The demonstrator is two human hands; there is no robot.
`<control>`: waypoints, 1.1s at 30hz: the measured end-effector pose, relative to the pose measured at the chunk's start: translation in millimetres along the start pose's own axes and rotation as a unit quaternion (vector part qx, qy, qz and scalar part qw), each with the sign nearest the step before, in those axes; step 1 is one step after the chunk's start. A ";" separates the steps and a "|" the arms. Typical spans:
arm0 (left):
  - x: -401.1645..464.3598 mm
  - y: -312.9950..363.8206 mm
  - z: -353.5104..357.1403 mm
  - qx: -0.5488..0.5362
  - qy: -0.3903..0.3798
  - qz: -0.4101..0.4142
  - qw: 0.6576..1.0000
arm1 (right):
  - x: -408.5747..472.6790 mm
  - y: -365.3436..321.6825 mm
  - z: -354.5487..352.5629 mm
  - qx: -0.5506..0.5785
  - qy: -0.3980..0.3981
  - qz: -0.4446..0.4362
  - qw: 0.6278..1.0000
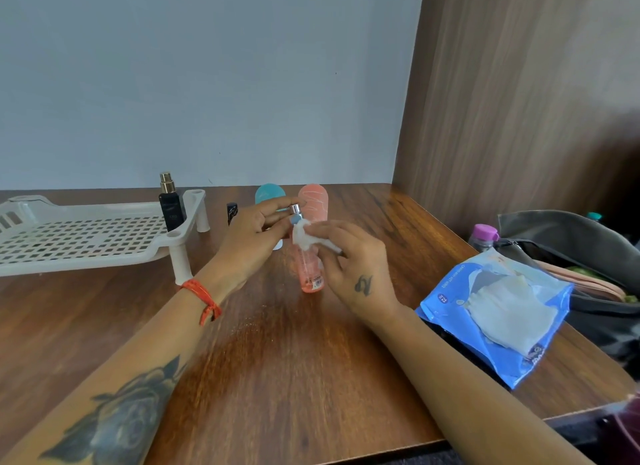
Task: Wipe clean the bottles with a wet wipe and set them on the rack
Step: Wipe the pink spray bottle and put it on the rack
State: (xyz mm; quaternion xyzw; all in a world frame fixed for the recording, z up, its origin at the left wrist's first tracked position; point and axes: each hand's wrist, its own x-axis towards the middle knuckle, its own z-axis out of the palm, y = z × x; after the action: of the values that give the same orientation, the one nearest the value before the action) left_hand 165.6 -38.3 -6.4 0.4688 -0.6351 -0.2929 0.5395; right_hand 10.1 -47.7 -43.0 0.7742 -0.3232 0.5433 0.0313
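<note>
We see a slim clear bottle of pink liquid with a silver spray top [310,270] upright in the middle of the brown wooden surface [284,360], between the two hands. The left hand [254,237] pinches its neck near the silver top with thumb and fingertips, while the right hand [349,256] closes around a crumpled white wet wipe [304,234] and presses it against the bottle's upper part.

We count one bottle on the white perforated plastic rack [86,236] at the left: a black spray bottle with a gold top [170,206], upright at the rack's right corner. Behind the hands stand two rounded containers, one teal [268,192] and one salmon pink [317,201], and just left of the left hand a small dark item [231,212] (too blurred for us to identify).

At the right lies one blue pack of wet wipes [498,322], open, with a white wipe showing at its mouth. Beyond it a grey bag [571,236] sits open; we can make out a bottle with a purple cap [484,236] beside it and a teal cap [594,216] behind.
</note>
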 end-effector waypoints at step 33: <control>-0.6 -1.8 -6.4 -0.002 -0.010 -0.019 1.000 | 4.6 -0.5 2.1 0.071 0.027 0.139 0.987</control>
State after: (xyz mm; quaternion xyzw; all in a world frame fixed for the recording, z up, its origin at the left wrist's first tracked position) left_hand 172.2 -37.7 -6.6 0.4767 -0.6310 -0.3085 0.5287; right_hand 13.0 -50.3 -39.7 0.7069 -0.3873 0.5849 -0.0910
